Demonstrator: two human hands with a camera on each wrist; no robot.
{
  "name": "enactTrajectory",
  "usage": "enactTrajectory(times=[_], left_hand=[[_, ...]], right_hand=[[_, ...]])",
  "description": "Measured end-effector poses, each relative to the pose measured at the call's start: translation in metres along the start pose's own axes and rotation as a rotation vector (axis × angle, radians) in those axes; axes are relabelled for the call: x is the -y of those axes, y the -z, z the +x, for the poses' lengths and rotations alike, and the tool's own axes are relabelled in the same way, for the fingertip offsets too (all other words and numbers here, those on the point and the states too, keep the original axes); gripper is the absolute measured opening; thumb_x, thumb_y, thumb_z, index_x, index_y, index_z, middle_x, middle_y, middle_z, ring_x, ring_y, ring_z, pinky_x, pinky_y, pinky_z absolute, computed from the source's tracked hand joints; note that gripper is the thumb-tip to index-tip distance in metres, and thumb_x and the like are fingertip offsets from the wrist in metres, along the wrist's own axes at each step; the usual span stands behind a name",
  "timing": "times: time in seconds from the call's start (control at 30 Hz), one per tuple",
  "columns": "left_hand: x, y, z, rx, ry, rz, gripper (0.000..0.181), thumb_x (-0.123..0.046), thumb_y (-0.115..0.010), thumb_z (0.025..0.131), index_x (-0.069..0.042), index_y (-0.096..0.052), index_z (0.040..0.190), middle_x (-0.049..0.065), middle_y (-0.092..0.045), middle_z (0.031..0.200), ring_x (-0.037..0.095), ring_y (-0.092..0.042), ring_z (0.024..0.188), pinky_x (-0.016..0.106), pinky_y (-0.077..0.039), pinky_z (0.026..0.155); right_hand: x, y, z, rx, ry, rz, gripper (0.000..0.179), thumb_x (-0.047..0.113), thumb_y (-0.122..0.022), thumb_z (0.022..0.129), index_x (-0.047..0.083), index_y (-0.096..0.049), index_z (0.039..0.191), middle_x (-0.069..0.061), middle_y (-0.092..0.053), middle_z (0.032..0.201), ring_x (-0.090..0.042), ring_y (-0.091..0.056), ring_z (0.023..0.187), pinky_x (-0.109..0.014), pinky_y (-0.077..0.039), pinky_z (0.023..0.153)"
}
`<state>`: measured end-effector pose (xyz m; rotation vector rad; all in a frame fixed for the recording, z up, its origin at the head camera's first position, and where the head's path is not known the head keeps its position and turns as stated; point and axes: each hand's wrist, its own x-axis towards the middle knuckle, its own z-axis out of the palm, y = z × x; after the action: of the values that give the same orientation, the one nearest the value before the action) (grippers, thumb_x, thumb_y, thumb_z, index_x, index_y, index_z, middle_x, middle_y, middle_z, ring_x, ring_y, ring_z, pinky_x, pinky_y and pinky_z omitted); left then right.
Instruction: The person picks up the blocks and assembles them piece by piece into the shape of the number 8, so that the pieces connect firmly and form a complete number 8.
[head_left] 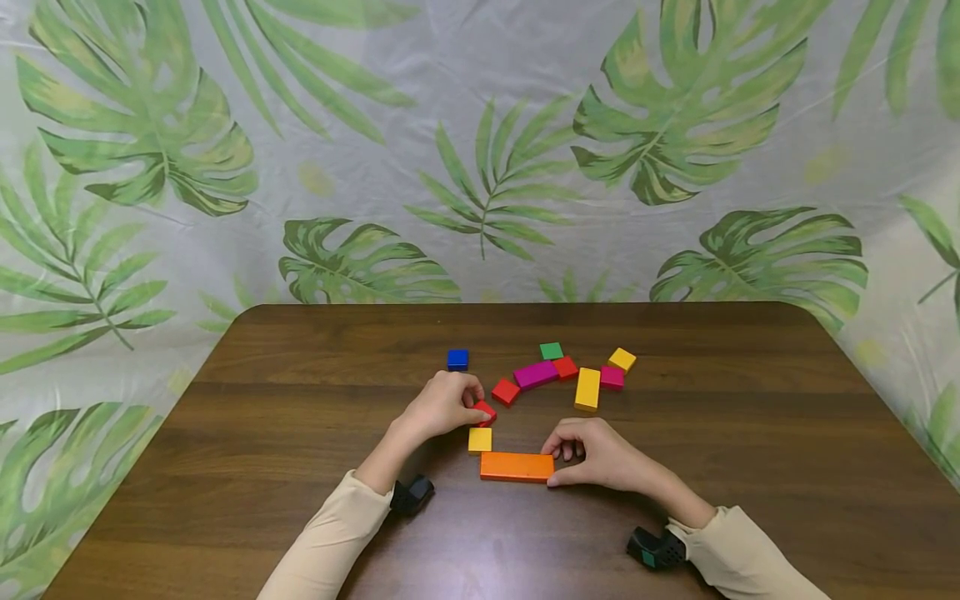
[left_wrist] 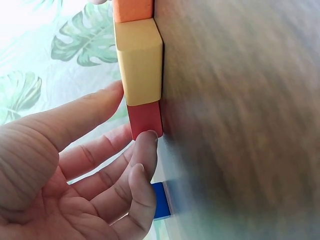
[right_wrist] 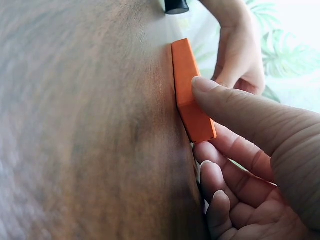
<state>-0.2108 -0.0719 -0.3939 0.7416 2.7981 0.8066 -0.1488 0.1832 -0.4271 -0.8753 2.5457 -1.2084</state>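
Right hand pinches orange block at right end; left hand pinches red block beyond yellow block.

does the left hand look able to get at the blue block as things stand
Probably yes: the blue block lies just beyond the left hand, with no other block between them. That hand pinches a red block, though, so it would likely have to let go first.
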Motion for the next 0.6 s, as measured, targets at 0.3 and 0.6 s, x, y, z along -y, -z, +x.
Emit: enactTrajectory(times=[0.3, 0.6], left_hand=[[0.0003, -0.0003, 0.0003, 0.017, 0.004, -0.01, 0.021, -0.02, -0.077, 0.076, -0.005, -0.066, 0.085, 0.003, -0.061, 0.069, 0.01, -0.05, 0.063, 0.019, -0.039, 0.056], [-0.0001, 0.005, -0.0046, 0.037, 0.049, 0.027, 0.037, -0.029, -0.076, 0.078, -0.008, -0.066, 0.106, 0.002, -0.061, 0.078, 0.011, -0.051, 0.064, 0.023, -0.042, 0.058]], right_hand=[[-0.0003, -0.0005, -0.0004, -0.009, 0.01, -0.001, 0.024, 0.031, -0.08, 0.072, 0.018, -0.068, 0.088, 0.003, -0.059, 0.076, -0.002, -0.049, 0.069, -0.017, -0.043, 0.061], [-0.0002, -0.0008, -0.0001, -0.008, 0.018, -0.002, 0.024, 0.032, -0.079, 0.072, 0.018, -0.068, 0.088, 0.002, -0.059, 0.077, -0.002, -0.049, 0.069, -0.017, -0.043, 0.061]])
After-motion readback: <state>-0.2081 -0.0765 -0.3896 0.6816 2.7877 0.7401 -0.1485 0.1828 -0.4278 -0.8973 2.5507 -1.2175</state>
